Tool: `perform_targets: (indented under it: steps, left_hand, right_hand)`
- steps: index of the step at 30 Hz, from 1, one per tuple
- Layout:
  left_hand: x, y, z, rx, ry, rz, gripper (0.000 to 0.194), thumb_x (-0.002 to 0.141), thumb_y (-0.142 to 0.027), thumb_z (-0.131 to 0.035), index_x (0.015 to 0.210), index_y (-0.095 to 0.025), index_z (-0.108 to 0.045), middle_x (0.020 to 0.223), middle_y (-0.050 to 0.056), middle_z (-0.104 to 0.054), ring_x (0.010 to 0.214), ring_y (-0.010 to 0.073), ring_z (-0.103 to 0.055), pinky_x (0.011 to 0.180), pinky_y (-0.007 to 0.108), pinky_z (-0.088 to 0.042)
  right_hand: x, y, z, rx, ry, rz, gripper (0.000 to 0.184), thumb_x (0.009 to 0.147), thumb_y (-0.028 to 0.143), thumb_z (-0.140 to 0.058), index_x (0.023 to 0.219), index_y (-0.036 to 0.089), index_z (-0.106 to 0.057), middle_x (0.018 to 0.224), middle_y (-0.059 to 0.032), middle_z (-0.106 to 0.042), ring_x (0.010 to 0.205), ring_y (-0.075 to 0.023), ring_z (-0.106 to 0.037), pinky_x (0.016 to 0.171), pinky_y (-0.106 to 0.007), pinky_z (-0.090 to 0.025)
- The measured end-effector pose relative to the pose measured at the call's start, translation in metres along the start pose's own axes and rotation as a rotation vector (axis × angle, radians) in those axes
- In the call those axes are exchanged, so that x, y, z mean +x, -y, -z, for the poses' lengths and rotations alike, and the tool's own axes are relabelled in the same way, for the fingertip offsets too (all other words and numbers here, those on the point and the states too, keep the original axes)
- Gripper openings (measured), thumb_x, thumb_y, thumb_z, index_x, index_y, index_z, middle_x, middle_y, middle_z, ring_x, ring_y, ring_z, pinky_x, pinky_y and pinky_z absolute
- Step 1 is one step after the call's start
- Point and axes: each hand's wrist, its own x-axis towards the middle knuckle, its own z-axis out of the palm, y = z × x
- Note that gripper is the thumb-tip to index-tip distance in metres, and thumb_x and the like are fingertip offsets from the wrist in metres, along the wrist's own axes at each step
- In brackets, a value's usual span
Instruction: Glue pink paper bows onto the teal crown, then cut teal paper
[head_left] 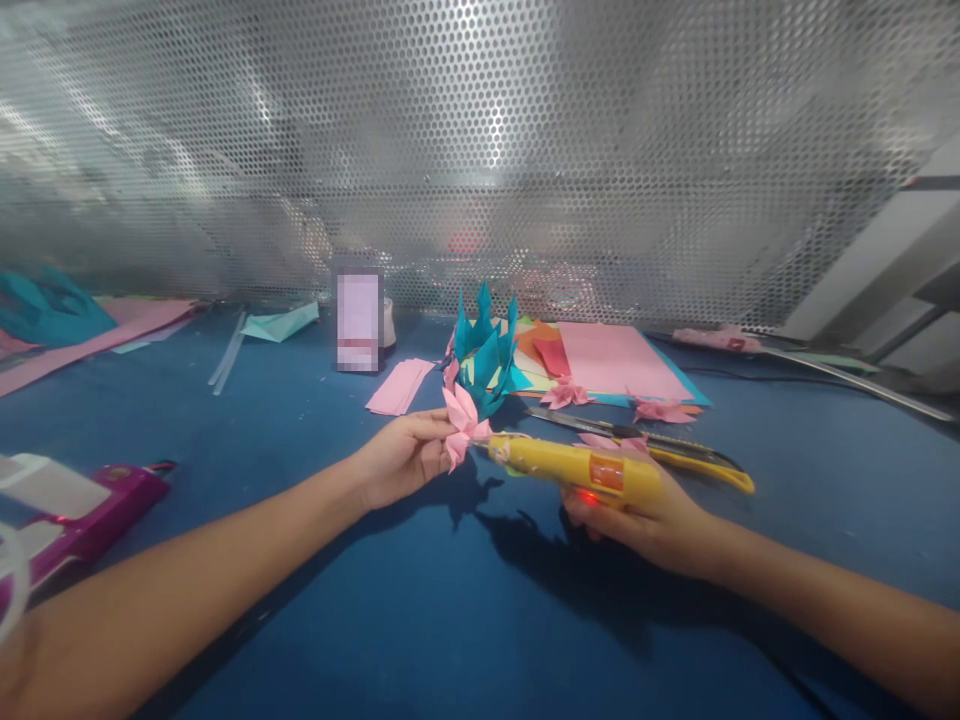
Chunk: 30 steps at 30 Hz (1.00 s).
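Note:
My left hand (405, 458) is closed on a pink folded-paper flower (462, 412), pinched between thumb and fingers above the table. My right hand (652, 530) grips a yellow hot glue gun (570, 466) with a red light glowing near its handle. The gun's nozzle points left and meets the pink flower, or comes very close to it. Just behind the flower is a teal paper piece with pointed petals (487, 350); whether it is joined to the flower I cannot tell. A yellow-handled utility knife (697, 462) lies behind my right hand.
Pink and coloured paper sheets (611, 360) lie at the back with loose pink paper flowers (568, 392). Pink paper strips (401, 387) and clear glue sticks (227, 352) are left of centre. A purple-and-white device (97, 510) sits at left. A perforated metal panel (465, 150) stands behind.

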Motion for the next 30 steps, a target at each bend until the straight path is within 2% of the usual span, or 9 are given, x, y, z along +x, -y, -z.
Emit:
perform_targets:
  steps: [10, 24, 30]
  left_hand:
    - [-0.0006, 0.0012, 0.0072, -0.149, 0.094, 0.036, 0.016, 0.071, 0.004, -0.053, 0.073, -0.006, -0.064, 0.070, 0.008, -0.064, 0.053, 0.0060, -0.056, 0.057, 0.013, -0.050]
    - [0.0003, 0.0011, 0.0080, -0.142, 0.087, 0.040, 0.015, 0.071, 0.003, -0.053, 0.074, -0.006, -0.064, 0.069, 0.008, -0.064, 0.053, 0.0060, -0.056, 0.056, 0.013, -0.050]
    - [-0.0024, 0.0005, 0.0015, -0.096, 0.099, -0.004, 0.013, 0.067, 0.004, -0.055, 0.067, -0.007, -0.062, 0.067, 0.007, -0.062, 0.057, 0.0077, -0.057, 0.055, 0.014, -0.049]
  right_hand:
    - [-0.0048, -0.0060, -0.0008, 0.048, -0.056, -0.171, 0.042, 0.085, 0.057, -0.046, 0.068, 0.019, -0.051, 0.057, -0.0007, -0.055, 0.045, -0.0111, -0.054, 0.043, -0.021, -0.047]
    - [-0.0053, -0.0032, 0.0005, 0.045, -0.088, -0.202, 0.038, 0.085, 0.052, -0.048, 0.067, 0.019, -0.052, 0.055, -0.0003, -0.056, 0.043, -0.0104, -0.055, 0.041, -0.020, -0.047]
    - [-0.0046, -0.0045, 0.0005, 0.050, -0.105, -0.203, 0.037, 0.086, 0.051, -0.048, 0.067, 0.019, -0.052, 0.054, -0.0002, -0.057, 0.042, -0.0102, -0.056, 0.040, -0.019, -0.047]
